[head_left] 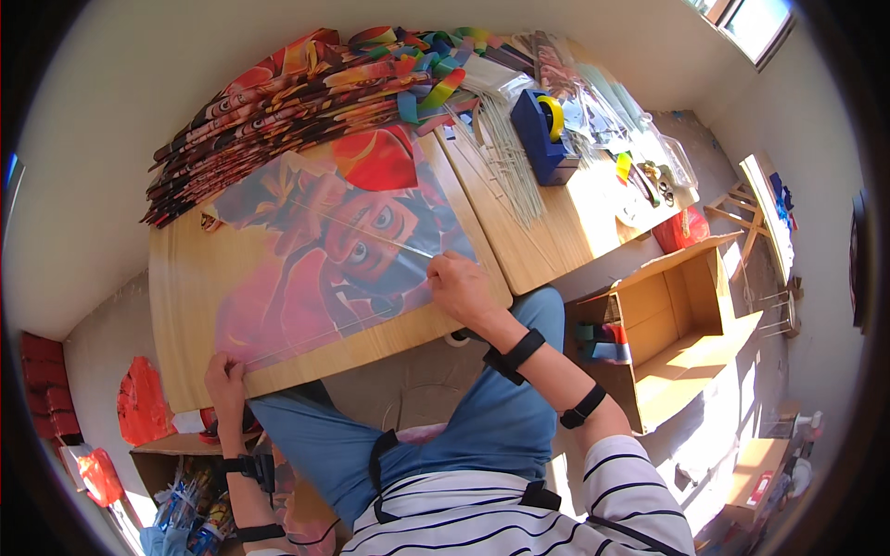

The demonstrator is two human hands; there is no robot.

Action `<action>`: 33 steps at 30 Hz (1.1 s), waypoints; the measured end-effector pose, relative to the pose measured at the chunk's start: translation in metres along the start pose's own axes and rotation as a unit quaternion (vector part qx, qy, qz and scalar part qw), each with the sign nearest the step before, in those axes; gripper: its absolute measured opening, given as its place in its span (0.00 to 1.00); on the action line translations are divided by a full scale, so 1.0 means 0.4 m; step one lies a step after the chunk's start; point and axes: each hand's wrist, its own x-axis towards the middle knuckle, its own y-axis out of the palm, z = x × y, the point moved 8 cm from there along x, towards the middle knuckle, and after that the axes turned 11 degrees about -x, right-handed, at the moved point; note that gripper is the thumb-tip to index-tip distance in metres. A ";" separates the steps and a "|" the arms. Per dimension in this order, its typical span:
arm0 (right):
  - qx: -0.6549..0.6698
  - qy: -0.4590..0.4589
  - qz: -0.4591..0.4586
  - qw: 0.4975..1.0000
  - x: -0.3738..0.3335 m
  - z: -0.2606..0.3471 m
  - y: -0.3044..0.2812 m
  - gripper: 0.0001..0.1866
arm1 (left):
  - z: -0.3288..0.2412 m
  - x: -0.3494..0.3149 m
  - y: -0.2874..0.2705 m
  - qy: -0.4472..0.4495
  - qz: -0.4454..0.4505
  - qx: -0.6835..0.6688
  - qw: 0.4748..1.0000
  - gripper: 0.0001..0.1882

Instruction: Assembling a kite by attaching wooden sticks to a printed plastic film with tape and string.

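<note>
The left hand [223, 374] pinched the near-left corner of the translucent, red-printed sheet [324, 269]; the right hand [458, 281] pinched a thin, pale rod [413, 248] across it. Steady tension seemed wise.

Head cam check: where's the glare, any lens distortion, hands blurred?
Head view: window blown out at upper right; hard sun patches on the cardboard box. Head view: fisheye bows the walls toward a black rim. Head view: right hand and left hand show no obvious motion blur.
</note>
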 end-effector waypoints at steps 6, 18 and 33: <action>0.046 0.322 -0.031 0.945 -0.002 -0.396 -0.230 0.09 | -0.166 -0.054 0.018 0.021 -0.012 -0.042 0.999 0.05; 0.371 0.417 -0.106 0.823 0.213 -0.687 -0.333 0.12 | -0.365 -0.107 0.228 -0.027 0.140 -0.104 0.984 0.02; 0.389 0.427 -0.064 0.814 0.254 -0.688 -0.345 0.08 | -0.373 -0.122 0.284 -0.043 0.181 -0.098 0.978 0.04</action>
